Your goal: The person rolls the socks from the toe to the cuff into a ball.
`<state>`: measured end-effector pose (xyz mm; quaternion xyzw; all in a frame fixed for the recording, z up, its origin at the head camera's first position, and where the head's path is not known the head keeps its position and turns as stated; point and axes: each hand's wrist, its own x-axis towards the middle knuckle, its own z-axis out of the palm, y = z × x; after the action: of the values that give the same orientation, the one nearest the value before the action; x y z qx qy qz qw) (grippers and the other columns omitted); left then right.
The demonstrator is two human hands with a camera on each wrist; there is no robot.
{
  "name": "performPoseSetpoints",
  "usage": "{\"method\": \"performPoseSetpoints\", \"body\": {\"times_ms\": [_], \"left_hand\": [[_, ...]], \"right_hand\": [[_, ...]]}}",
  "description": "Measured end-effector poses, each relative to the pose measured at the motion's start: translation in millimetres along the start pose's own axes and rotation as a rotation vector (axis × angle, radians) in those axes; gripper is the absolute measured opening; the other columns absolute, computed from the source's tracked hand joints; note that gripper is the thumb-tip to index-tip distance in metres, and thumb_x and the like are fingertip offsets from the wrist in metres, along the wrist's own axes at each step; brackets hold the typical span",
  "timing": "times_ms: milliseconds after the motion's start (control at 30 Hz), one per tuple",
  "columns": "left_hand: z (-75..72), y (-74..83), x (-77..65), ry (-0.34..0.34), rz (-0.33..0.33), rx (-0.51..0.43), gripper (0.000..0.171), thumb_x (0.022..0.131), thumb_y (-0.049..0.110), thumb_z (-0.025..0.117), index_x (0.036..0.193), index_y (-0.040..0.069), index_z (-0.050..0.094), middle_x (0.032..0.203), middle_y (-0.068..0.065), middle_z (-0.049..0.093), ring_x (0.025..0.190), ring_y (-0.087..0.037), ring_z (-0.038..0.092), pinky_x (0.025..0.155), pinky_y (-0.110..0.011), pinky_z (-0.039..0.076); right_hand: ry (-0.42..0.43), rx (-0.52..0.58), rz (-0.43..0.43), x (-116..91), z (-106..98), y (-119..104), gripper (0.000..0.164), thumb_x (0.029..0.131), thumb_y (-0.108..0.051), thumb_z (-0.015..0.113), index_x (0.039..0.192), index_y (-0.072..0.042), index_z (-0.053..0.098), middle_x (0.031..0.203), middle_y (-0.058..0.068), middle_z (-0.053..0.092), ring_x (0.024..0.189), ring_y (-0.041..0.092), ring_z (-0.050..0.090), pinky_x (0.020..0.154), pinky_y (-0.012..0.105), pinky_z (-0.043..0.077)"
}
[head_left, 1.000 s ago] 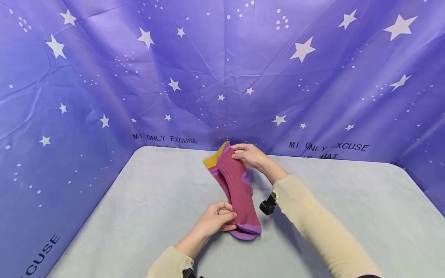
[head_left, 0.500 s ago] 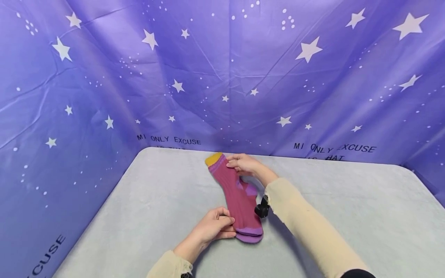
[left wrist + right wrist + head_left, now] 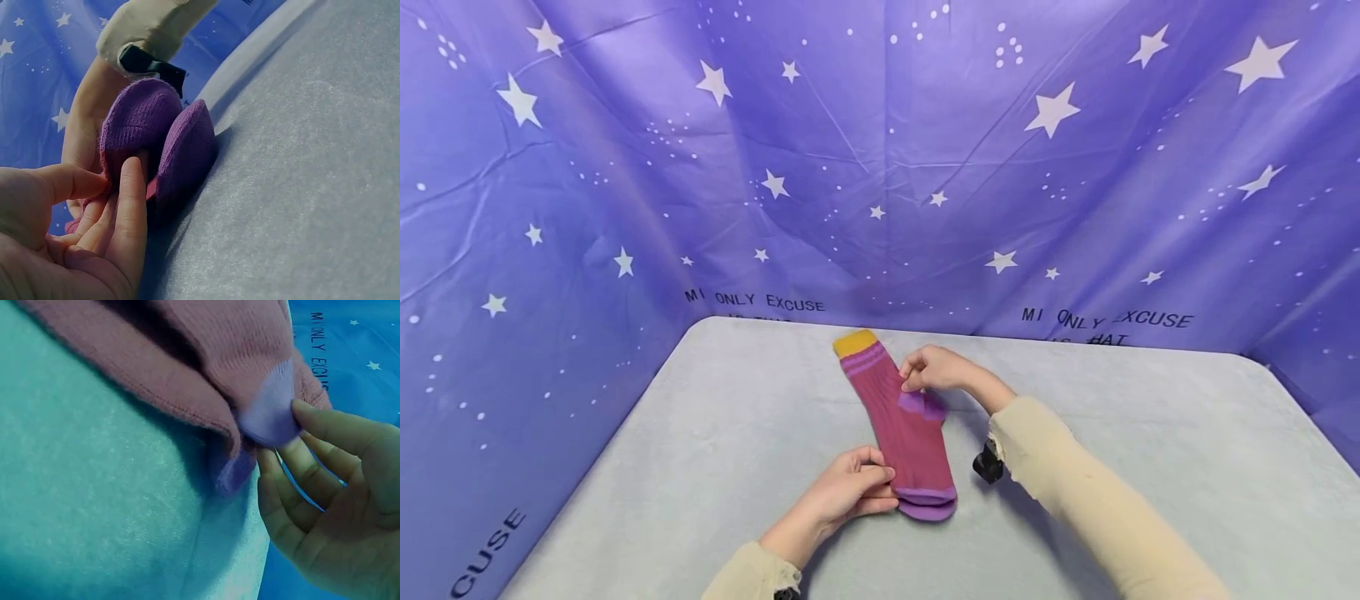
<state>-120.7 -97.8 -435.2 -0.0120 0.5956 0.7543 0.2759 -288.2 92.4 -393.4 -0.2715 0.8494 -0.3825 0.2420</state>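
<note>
Two maroon ribbed socks lie one over the other, with purple toes and heels and a yellow cuff edge at the far end. My left hand [image 3: 842,492] pinches the upper sock [image 3: 910,450] along its left side near the toe. In the left wrist view, a finger reaches between the upper purple toe [image 3: 140,115] and the lower sock's toe [image 3: 190,140]. My right hand [image 3: 936,369] pinches the purple heel [image 3: 275,415] of the upper sock between thumb and fingers. Just beneath it hangs the lower sock's heel [image 3: 234,472]. Most of the lower sock is hidden.
A pale grey cloth-covered table [image 3: 737,417] lies under the socks. Behind it and to the left hangs a purple-blue curtain [image 3: 880,125] with white stars and black lettering. A black wrist camera [image 3: 987,463] is on the right sleeve.
The upper sock has come down to line up over the lower one, their cuffs now together. My right hand has moved from near the cuff down to the heel. The left hand stays near the toe.
</note>
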Motion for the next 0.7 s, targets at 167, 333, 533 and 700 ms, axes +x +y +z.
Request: {"method": "performPoseSetpoints", "body": {"times_ms": [167,333,533,700], "left_hand": [[2.2,0.4,0.3,-0.002,0.002,0.012,0.012,0.095,0.001,0.054,0.093,0.012,0.048,0.075,0.007,0.063,0.067,0.000,0.067,0.068,-0.018,0.059],[4.8,-0.6,3.2,-0.003,-0.004,0.030,0.014,0.094,0.000,0.054,0.092,0.012,0.047,0.070,0.008,0.065,0.066,-0.001,0.068,0.066,-0.018,0.059],[1.8,-0.3,4.8,-0.001,0.004,0.110,0.009,0.093,-0.001,0.056,0.095,0.006,0.050,0.072,0.005,0.068,0.065,-0.004,0.068,0.064,-0.018,0.058],[-7.0,2.8,2.0,0.079,0.162,0.375,0.019,0.088,0.001,0.065,0.103,-0.003,0.055,0.084,-0.006,0.073,0.068,-0.008,0.067,0.060,-0.023,0.059]], "right_hand": [[0.055,-0.027,0.032,-9.5,1.7,-3.5,0.008,0.091,-0.002,0.064,0.095,0.005,0.065,0.066,-0.003,0.055,0.055,0.007,0.049,0.053,0.021,0.047],[0.086,-0.075,0.117,-16.1,4.1,-0.2,0.007,0.092,-0.002,0.064,0.096,0.003,0.066,0.072,0.001,0.059,0.051,0.006,0.052,0.050,0.021,0.052],[0.136,-0.027,0.192,-23.4,8.7,5.7,0.011,0.089,0.000,0.068,0.099,0.004,0.065,0.074,0.004,0.060,0.054,0.008,0.054,0.052,0.023,0.055],[0.215,-0.095,0.154,-28.6,10.9,5.5,0.011,0.085,0.003,0.066,0.096,0.001,0.067,0.077,0.007,0.066,0.061,0.011,0.058,0.057,0.024,0.054]]}}
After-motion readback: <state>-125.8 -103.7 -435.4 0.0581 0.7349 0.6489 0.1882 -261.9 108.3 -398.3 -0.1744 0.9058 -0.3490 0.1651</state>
